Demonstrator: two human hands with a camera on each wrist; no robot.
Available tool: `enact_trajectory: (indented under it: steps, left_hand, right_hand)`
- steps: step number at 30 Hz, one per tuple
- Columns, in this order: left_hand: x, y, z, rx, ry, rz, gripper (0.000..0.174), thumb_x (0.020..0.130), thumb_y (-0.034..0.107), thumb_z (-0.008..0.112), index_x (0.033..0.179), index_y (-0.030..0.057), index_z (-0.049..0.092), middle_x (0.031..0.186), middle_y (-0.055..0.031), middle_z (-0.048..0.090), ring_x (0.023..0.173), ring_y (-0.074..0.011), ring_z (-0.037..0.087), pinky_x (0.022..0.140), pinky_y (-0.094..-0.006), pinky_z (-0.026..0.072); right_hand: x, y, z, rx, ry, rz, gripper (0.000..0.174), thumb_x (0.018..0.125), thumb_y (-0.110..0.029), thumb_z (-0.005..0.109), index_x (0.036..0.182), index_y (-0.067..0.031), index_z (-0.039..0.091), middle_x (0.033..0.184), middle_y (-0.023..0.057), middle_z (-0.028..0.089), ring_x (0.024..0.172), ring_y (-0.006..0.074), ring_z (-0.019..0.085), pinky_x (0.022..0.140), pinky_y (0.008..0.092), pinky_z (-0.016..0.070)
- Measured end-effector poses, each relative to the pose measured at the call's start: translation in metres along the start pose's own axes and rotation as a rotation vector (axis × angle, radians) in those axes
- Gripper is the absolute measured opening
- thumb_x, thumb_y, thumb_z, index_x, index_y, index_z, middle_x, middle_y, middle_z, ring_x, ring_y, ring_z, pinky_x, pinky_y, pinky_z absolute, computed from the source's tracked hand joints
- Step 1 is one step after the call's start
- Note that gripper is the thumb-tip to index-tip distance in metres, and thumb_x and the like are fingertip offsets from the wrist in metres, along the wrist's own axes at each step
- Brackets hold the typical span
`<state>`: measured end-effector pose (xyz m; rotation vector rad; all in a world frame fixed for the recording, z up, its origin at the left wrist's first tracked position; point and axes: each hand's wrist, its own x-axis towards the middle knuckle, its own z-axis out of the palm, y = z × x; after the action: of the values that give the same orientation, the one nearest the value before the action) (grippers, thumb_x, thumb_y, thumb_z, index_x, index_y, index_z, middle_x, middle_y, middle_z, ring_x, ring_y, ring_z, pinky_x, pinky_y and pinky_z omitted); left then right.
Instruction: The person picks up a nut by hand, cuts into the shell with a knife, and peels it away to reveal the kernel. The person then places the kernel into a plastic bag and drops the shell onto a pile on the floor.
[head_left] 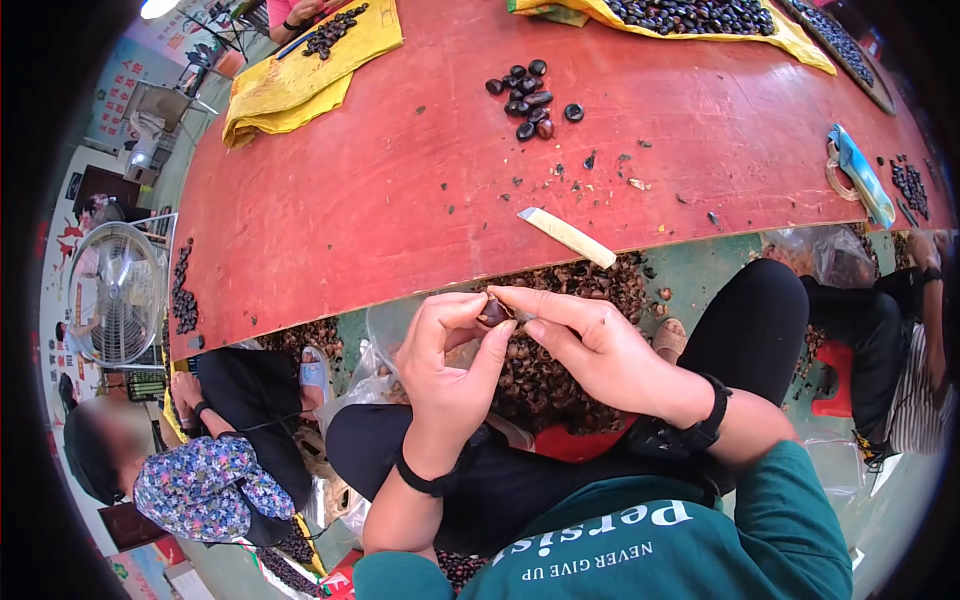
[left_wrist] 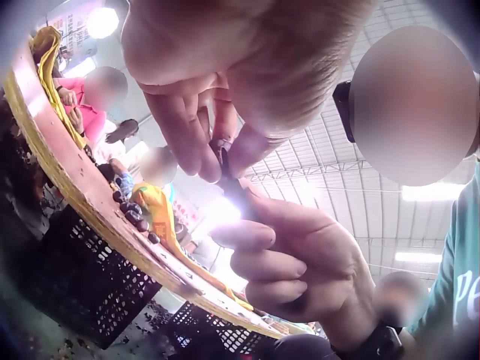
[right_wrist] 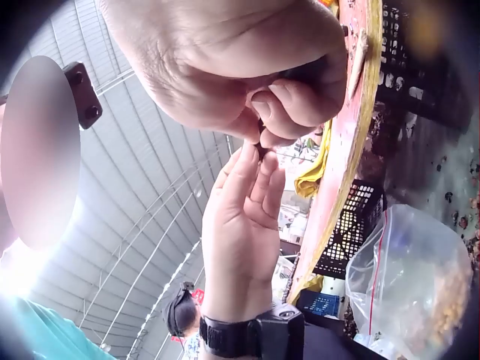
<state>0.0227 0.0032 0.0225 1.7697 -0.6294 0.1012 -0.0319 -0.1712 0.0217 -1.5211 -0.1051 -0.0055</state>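
Observation:
In the head view my left hand (head_left: 447, 365) pinches a glossy dark brown nut (head_left: 493, 313) between thumb and fingertips, above my lap and just off the table edge. My right hand (head_left: 610, 350) meets it from the other side, its index fingertip right at the nut. Between the right thumb and fingers is a small thin dark piece (left_wrist: 231, 182), seen in the left wrist view; I cannot tell what it is. In the right wrist view the fingertips of both hands come together and hide most of the nut.
On the red table (head_left: 400, 190) lie a pile of dark nuts (head_left: 528, 98), a pale flat strip (head_left: 567, 237) and yellow sacks (head_left: 300, 85). Brown shell scraps (head_left: 550, 375) are heaped below. People sit on both sides; a fan (head_left: 115, 290) stands at left.

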Motion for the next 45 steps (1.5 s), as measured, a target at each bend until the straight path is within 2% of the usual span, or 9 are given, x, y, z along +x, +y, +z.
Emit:
enact_trajectory:
  steps: [4,13,22,31,34,36,38,40,45]
  left_hand:
    - [-0.001,0.000,0.004,0.012,0.035,-0.006,0.027,0.084,-0.006,0.075,0.107,-0.0024,0.060,0.109,-0.0139,0.064,0.092,-0.0172,0.070,0.077,-0.0292,0.0608]
    - [-0.004,0.002,0.015,-0.312,0.065,-0.180,0.037,0.090,0.000,0.073,0.118,0.0043,0.050,0.108,-0.0081,0.060,0.100,-0.0125,0.063,0.088,-0.0272,0.0542]
    - [-0.003,-0.007,0.009,0.132,0.022,0.130,0.027,0.093,-0.001,0.068,0.113,-0.0019,0.051,0.112,-0.0175,0.061,0.092,-0.0195,0.066,0.078,-0.0316,0.0575]
    - [-0.004,0.000,0.007,0.172,-0.007,0.126,0.026,0.092,0.000,0.069,0.110,-0.0019,0.051,0.109,-0.0198,0.061,0.090,-0.0258,0.068,0.077,-0.0338,0.0571]
    - [-0.007,0.001,0.006,0.186,-0.054,0.076,0.026,0.091,0.000,0.069,0.110,-0.0011,0.051,0.105,-0.0187,0.064,0.089,-0.0281,0.068,0.076,-0.0352,0.0558]
    - [-0.021,0.024,0.021,0.093,-0.365,0.147,0.026,0.091,0.002,0.070,0.110,-0.0001,0.052,0.101,-0.0178,0.065,0.089,-0.0304,0.068,0.075,-0.0363,0.0546]
    - [-0.026,0.023,0.023,-0.215,-0.407,-0.146,0.024,0.094,0.007,0.068,0.112,0.0013,0.053,0.104,-0.0146,0.067,0.091,-0.0243,0.069,0.077,-0.0343,0.0564]
    - [-0.014,0.018,0.008,-0.632,-0.285,-0.408,0.025,0.096,0.012,0.068,0.114,0.0020,0.054,0.105,-0.0122,0.068,0.093,-0.0204,0.069,0.080,-0.0329,0.0580]
    - [-0.006,0.004,-0.006,-0.847,-0.135,-0.535,0.032,0.099,0.022,0.066,0.123,0.0048,0.053,0.102,-0.0063,0.066,0.093,-0.0135,0.068,0.081,-0.0291,0.0613]
  right_hand:
    - [-0.001,0.006,0.012,-0.024,0.115,-0.073,0.035,0.101,-0.003,0.051,0.135,-0.0025,0.059,0.117,0.0169,0.069,0.112,0.0279,0.067,0.093,0.0359,0.0518]
    - [-0.003,0.008,0.022,0.017,0.181,-0.117,0.037,0.101,-0.002,0.050,0.137,-0.0039,0.057,0.126,0.0166,0.065,0.116,0.0277,0.065,0.097,0.0364,0.0511]
    - [-0.002,0.009,0.020,-0.046,0.173,-0.120,0.036,0.100,-0.003,0.051,0.136,-0.0047,0.058,0.119,0.0171,0.067,0.109,0.0312,0.067,0.091,0.0375,0.0528]
    - [-0.002,0.010,0.014,-0.268,0.181,-0.184,0.036,0.098,-0.005,0.055,0.133,-0.0094,0.061,0.102,0.0170,0.067,0.094,0.0340,0.068,0.078,0.0400,0.0552]
    - [-0.002,0.008,0.008,-0.447,0.195,-0.251,0.037,0.097,-0.007,0.055,0.132,-0.0110,0.062,0.098,0.0172,0.066,0.090,0.0352,0.067,0.074,0.0416,0.0554]
    - [0.024,0.028,-0.017,-0.534,0.416,-0.321,0.035,0.097,-0.010,0.056,0.131,-0.0098,0.062,0.104,0.0202,0.067,0.095,0.0379,0.067,0.077,0.0439,0.0551]
    - [0.025,0.005,-0.046,-0.492,0.333,-0.249,0.035,0.102,-0.008,0.050,0.135,-0.0023,0.060,0.109,0.0109,0.071,0.094,0.0192,0.065,0.084,0.0342,0.0504]
    - [0.011,-0.008,-0.042,-0.252,0.225,-0.142,0.031,0.102,-0.013,0.053,0.130,-0.0029,0.062,0.103,0.0129,0.071,0.095,0.0211,0.066,0.082,0.0350,0.0516]
    - [-0.001,-0.007,-0.011,0.019,0.098,-0.011,0.018,0.095,-0.011,0.066,0.108,0.0011,0.067,0.084,0.0011,0.065,0.069,0.0036,0.054,0.062,0.0227,0.0448]
